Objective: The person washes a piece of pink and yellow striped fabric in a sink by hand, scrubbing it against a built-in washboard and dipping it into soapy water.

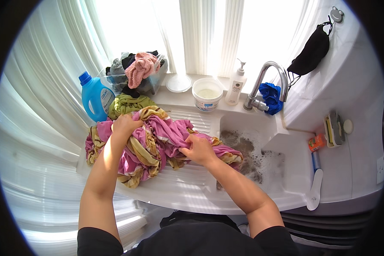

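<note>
A large bunched pink and yellow patterned cloth [168, 134] lies across the ribbed washboard [196, 177] of a white sink. Its right end hangs over into the basin, by the grey, sudsy water [271, 168]. My left hand [126, 126] is closed on the upper left part of the cloth, its fingertips partly lost in the folds. Farther right, my right hand [199, 149] pinches a pink fold between thumb and fingers. A yellow-green cloth [130, 104] is heaped just beyond my left hand.
Behind the washboard stand a blue detergent bottle [96, 99], a clear bin [160, 77] of clothes, a round white lid [179, 83], a white tub [207, 94] and a pump bottle [235, 85]. A chrome faucet [260, 81] arches by a blue cloth [271, 98]. A white-handled brush [315, 190] lies right.
</note>
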The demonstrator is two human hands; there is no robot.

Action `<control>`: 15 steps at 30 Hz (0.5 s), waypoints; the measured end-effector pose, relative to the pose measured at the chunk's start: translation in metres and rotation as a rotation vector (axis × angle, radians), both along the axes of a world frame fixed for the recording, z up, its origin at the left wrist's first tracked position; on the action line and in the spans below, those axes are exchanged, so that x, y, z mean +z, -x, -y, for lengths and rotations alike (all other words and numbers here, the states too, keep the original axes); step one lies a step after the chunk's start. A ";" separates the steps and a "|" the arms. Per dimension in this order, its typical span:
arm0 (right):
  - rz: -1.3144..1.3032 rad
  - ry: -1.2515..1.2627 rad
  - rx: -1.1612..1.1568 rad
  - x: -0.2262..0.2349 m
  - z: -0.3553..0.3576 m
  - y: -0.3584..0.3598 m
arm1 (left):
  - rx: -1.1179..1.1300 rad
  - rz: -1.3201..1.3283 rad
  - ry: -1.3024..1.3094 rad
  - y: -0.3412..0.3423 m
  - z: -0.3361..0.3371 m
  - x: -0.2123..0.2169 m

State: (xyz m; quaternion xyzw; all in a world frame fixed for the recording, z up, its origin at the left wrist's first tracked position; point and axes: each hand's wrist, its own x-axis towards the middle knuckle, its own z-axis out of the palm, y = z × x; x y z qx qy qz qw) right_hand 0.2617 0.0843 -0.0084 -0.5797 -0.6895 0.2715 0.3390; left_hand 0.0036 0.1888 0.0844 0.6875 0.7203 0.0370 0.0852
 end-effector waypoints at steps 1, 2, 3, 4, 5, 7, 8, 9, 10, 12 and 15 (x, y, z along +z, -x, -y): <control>0.009 0.079 -0.048 0.019 0.001 -0.006 | 0.045 -0.103 0.044 -0.012 0.004 0.013; 0.011 0.149 -0.087 0.035 0.001 -0.008 | -0.103 -0.074 -0.290 -0.006 0.010 0.003; 0.074 0.007 -0.089 0.034 0.001 -0.008 | -0.253 -0.049 -0.623 0.000 0.024 -0.010; 0.147 -0.125 -0.109 0.025 0.004 -0.012 | -0.359 0.052 -0.773 -0.017 0.045 -0.008; 0.217 -0.257 -0.123 0.019 0.010 -0.012 | -0.424 0.183 -0.902 -0.039 0.075 -0.010; 0.422 -0.165 -0.075 0.011 0.021 0.008 | -0.513 0.215 -0.722 -0.057 0.140 -0.033; 0.525 -0.125 -0.045 0.009 0.027 0.020 | -0.511 0.146 -0.646 -0.054 0.161 -0.055; 0.547 -0.170 -0.037 -0.013 0.023 0.026 | -0.507 -0.002 -0.660 -0.036 0.161 -0.087; 0.549 -0.175 -0.048 -0.017 0.022 0.031 | -0.503 -0.144 -0.667 -0.015 0.157 -0.110; 0.558 -0.180 -0.079 -0.023 0.020 0.032 | -0.540 -0.177 -0.807 0.011 0.149 -0.110; 0.600 -0.253 -0.057 -0.025 0.015 0.020 | -0.606 -0.089 -0.693 0.069 0.150 -0.091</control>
